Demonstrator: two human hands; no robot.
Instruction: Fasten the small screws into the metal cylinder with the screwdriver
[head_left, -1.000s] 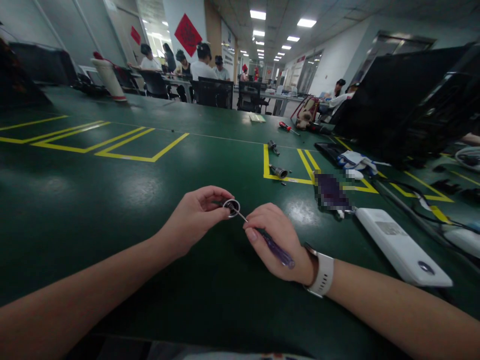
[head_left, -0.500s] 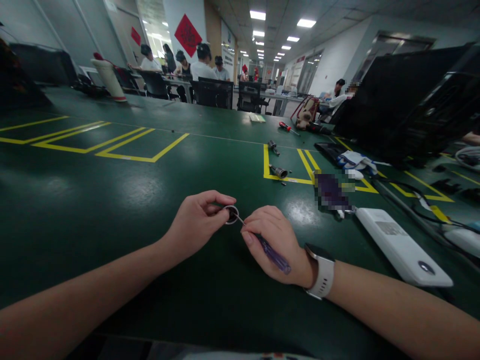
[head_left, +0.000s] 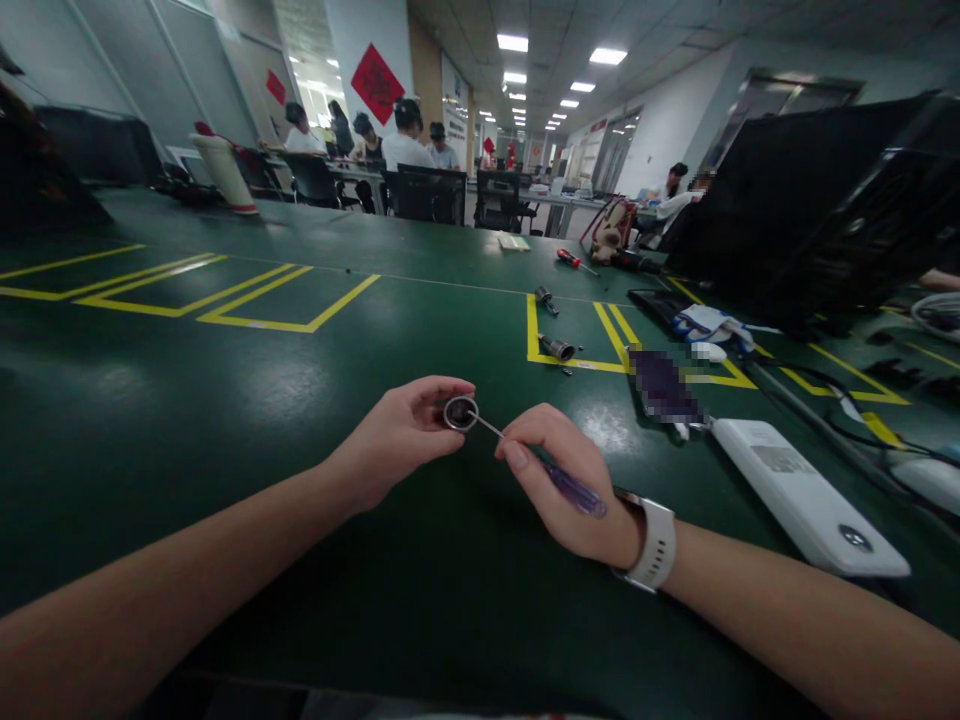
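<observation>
Between the thumb and fingers of my left hand (head_left: 397,435) is a round metal connector shell (head_left: 460,414), its open end facing me. My right hand (head_left: 559,475) grips a screwdriver with a clear purple handle (head_left: 574,490). The thin shaft reaches left, and its tip is at the mouth of the shell; how deep it goes I cannot tell. Beyond my hands, a metal connector (head_left: 557,347) lies on the yellow tape line, with tiny parts beside it. Another small metal connector piece (head_left: 546,299) rests farther back.
On the green table (head_left: 315,600), a white power bank (head_left: 810,495) and a dark phone (head_left: 664,385) lie to the right, near cables and a white-and-blue glove (head_left: 712,325). A red screwdriver (head_left: 574,260) lies farther back. A black monitor (head_left: 795,210) stands at right.
The left fingers have opened wider around the shell, so more of its mouth shows. My right hand has shifted slightly right and up with the screwdriver, exposing more of its shaft.
</observation>
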